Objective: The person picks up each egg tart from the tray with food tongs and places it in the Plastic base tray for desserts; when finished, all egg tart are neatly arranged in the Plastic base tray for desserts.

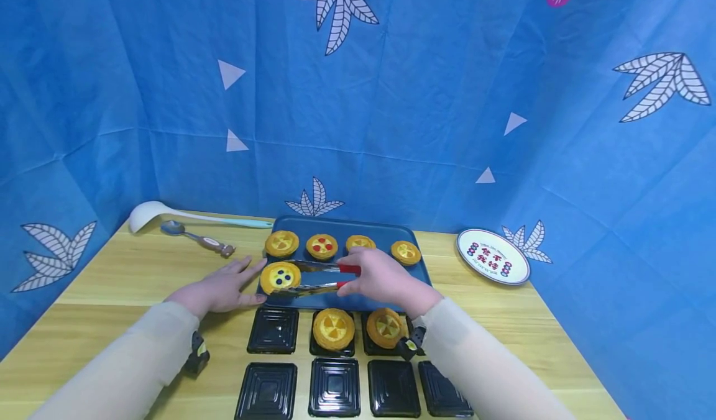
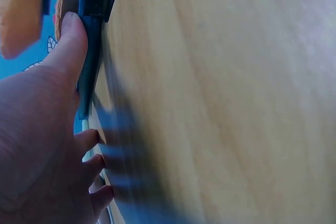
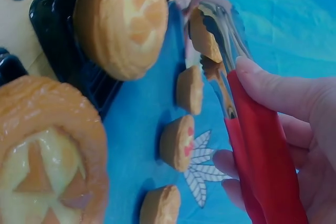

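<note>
My right hand [image 1: 380, 277] grips the red handles of a pair of metal tongs [image 3: 268, 150]. Between the tongs' tips is an egg tart with dark blue berries [image 1: 281, 277], above the left part of the blue tray [image 1: 330, 292]. My left hand [image 1: 226, 286] lies at the tray's left edge, its fingers spread. Its thumb touches the tray's side in the left wrist view, with the other fingertips low by the table. At the tray's back stand several tarts, one a tart with red topping [image 1: 321, 246].
Black square plastic containers [image 1: 273, 330] stand in two rows before the tray; two hold larger tarts, including a front tart [image 1: 334, 328]. A white ladle [image 1: 168, 212] and a spoon [image 1: 196, 238] lie back left. An oval plate [image 1: 494, 256] sits at right.
</note>
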Motion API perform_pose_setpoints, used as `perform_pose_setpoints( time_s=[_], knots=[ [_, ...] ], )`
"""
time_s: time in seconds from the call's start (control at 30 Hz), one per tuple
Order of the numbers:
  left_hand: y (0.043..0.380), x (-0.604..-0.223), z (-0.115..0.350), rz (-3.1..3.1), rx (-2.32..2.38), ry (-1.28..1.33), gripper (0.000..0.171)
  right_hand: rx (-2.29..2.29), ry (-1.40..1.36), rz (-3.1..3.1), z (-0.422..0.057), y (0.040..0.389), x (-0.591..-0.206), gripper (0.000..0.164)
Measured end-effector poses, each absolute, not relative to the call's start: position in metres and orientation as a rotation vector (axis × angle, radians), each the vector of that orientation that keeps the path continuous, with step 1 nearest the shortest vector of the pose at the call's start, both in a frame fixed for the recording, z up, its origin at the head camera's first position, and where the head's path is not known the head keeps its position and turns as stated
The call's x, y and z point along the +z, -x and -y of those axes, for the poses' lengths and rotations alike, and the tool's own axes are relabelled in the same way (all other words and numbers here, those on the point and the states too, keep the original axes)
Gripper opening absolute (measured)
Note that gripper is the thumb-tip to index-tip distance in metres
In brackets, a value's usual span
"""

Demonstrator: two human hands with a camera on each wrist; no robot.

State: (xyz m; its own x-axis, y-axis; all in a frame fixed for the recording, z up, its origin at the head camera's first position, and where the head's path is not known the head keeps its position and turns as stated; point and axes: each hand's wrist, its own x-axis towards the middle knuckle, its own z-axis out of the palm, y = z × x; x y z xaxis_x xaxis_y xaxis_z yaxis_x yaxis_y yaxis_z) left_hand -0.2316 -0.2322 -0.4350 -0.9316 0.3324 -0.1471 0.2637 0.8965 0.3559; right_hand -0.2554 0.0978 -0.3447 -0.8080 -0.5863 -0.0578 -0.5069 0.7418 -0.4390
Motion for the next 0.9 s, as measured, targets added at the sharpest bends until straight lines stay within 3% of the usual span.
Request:
perform_pose_setpoints(
  time_s=[0.37, 0.9],
  knots=[
    [0.235, -0.445, 0.236, -2.878, 0.505, -0.483, 0.099, -0.608, 1.103, -2.652, -0.108, 0.241, -0.346, 0.058],
    [0.228, -0.431, 0.229, -2.842, 0.549, -0.465, 0.092, -0.435, 1.196, -2.65, -0.104, 0.23, -0.361, 0.057]
  ],
)
